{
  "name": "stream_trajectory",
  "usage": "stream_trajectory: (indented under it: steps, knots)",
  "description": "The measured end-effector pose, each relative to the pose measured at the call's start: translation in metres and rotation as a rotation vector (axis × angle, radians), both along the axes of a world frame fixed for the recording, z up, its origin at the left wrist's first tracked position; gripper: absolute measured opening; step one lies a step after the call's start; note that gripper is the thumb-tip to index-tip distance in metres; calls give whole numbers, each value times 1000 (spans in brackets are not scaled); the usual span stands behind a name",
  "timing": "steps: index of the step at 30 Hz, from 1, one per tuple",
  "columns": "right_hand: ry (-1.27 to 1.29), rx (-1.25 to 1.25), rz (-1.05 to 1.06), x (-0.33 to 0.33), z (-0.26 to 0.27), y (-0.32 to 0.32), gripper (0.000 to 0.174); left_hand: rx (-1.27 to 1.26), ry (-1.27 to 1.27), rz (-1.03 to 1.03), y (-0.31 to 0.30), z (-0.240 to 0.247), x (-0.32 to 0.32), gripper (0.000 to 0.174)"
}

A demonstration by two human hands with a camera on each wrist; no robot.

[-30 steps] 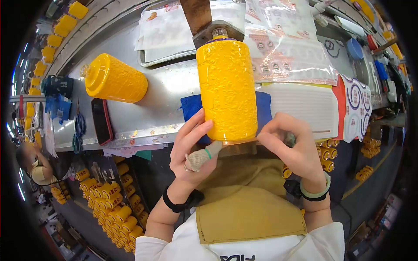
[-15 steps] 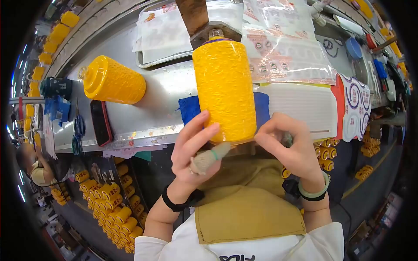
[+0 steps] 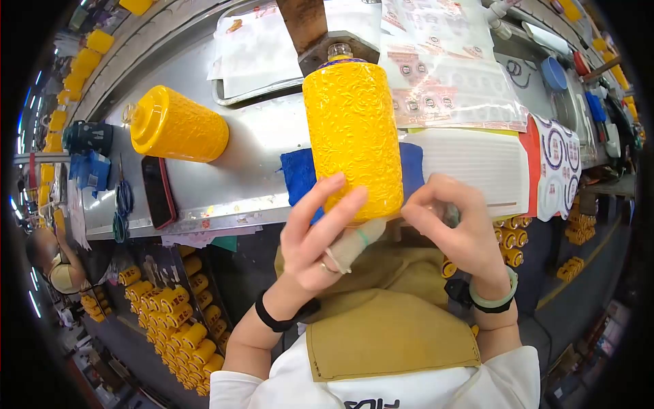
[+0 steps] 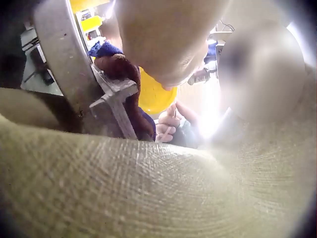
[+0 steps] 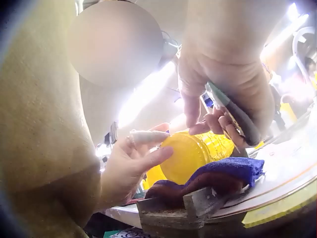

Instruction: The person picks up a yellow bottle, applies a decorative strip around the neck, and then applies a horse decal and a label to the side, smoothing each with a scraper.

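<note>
Left hand (image 3: pixel 315 247) shifted right along yellow jar (image 3: pixel 354 133).
Its fingers touch it, extended; right hand (image 3: pixel 462 228) grips a tool (image 5: pixel 239 115) (partly hidden).

White short-sleeved shirt, tan apron (image 3: pixel 395 337), black wristband (image 3: pixel 272 315), pale green bangle (image 3: pixel 501 296).

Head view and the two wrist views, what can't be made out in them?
- Tool in the right hand: fingers cover part of it in the head and right wrist views; its kind is unclear.
- Blue cloth: the yellow jar hides its middle in the head view.
- Metal bracket: cut off by the head view's top edge.
- Plastic sheets: print too small to read in the head view.
</note>
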State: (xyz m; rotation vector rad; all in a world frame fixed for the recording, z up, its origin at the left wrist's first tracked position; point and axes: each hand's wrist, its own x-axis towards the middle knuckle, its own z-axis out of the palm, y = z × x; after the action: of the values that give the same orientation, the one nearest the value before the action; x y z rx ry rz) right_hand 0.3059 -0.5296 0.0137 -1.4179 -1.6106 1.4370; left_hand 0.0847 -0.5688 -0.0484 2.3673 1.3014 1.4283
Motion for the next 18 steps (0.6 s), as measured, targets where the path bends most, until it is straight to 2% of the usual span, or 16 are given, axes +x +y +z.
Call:
stream_trajectory:
  steps: [2,3,4,6,7,11,13,14,16,17,18]
  knots:
    - [-10,-2,-3,0,2,1,12,43,-169,-36,5,-11,-1,36]
    - [-12,4,13,0,4,1,12,-12,-246,16,0,-17,2,42]
    - [-11,8,29,0,4,-1,11,-14,-244,12,-3,-18,4,42]
    - [-4,16,28,0,4,-2,11,-190,-474,98,-7,-20,6,47]
    - [0,26,31,0,4,-2,10,-151,-371,89,-6,-22,0,54]
    - [0,16,23,3,1,-1,11,-59,-185,93,-11,-18,-5,50]
    - [-7,1,17,4,0,-1,11,45,-90,109,-9,-18,-5,42]
    - [-7,1,16,4,0,-1,11,45,-90,108,-8,-14,-1,42]
    - [-12,0,14,3,-1,-1,12,15,-135,120,-7,-2,8,30]
    - [-11,-1,14,2,-1,-1,12,45,-13,52,-4,0,2,24]
    - [-10,0,13,1,-1,-1,12,44,-12,52,-3,0,3,24]
